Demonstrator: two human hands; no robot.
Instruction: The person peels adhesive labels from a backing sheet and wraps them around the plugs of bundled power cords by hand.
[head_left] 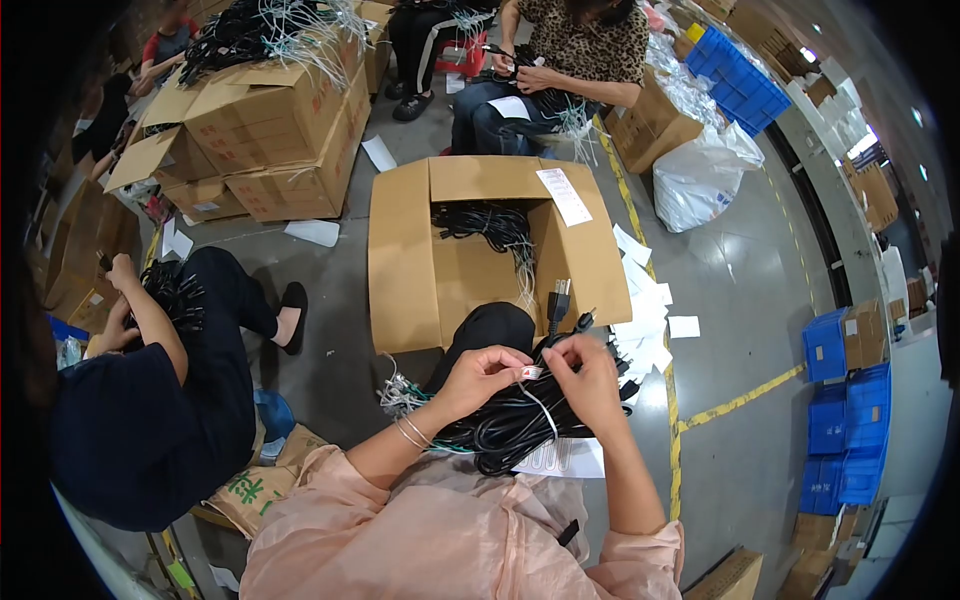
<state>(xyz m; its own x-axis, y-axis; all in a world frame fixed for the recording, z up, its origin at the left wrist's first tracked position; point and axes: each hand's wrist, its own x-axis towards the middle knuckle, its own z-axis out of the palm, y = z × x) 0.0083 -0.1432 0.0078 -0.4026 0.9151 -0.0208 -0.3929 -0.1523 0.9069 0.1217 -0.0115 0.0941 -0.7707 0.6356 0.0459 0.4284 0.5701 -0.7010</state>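
Observation:
Across my lap lies a bundle of black power cords (500,430), bound with a white tie, with plugs (560,300) pointing up at its far end. My left hand (487,378) pinches a small white label with red print (530,372) between thumb and fingertips. Close beside it, my right hand (583,372) has thumb and fingers pressed together over the cords; what they hold is too small to make out. White and green wire ends (402,395) stick out at the bundle's left. A printed sheet (575,458) lies under the cords.
An open carton (402,260) with black cords inside stands just ahead. Co-workers sit at the left (130,420) and beyond the carton (580,60). Stacked cartons (260,120) are at upper left, blue bins (865,420) at right. Papers (640,330) litter the floor.

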